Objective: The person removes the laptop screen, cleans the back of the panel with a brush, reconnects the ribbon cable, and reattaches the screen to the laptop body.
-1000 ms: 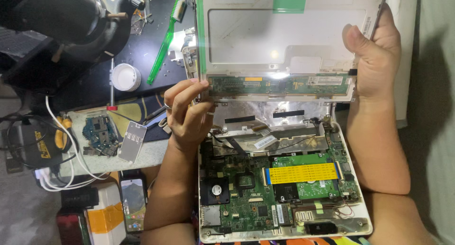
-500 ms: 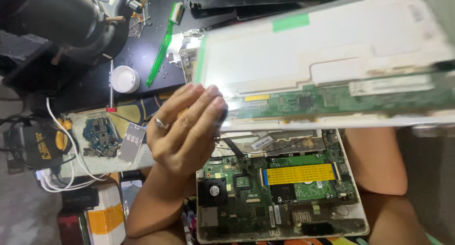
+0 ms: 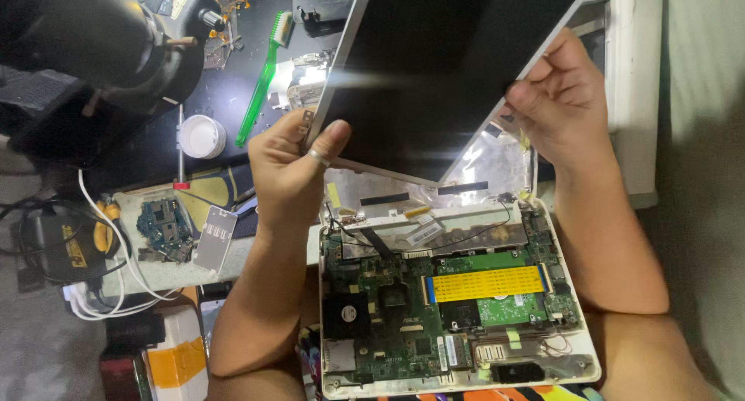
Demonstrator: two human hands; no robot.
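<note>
Panel, a thin dark screen, is held up and tilted above the opened laptop, one lower corner dipping toward the hinge area. Left hand pinches the panel's left edge, thumb on the dark face and fingers curled behind, a ring on one finger; right hand clamps the right edge the same way. Gripping only the edges keeps fingers off the face and spreads the load of a thin, bendable sheet. Under the panel lies the bare silver lid with strips of dark tape, its inside exposed with the panel lifted away. Nearer the person, the laptop's green board lies uncovered, with a yellow ribbon across it and a black fan at the left. Left of the laptop, on the table, rest a small circuit board, a white tub, a green toothbrush and white cables.
</note>
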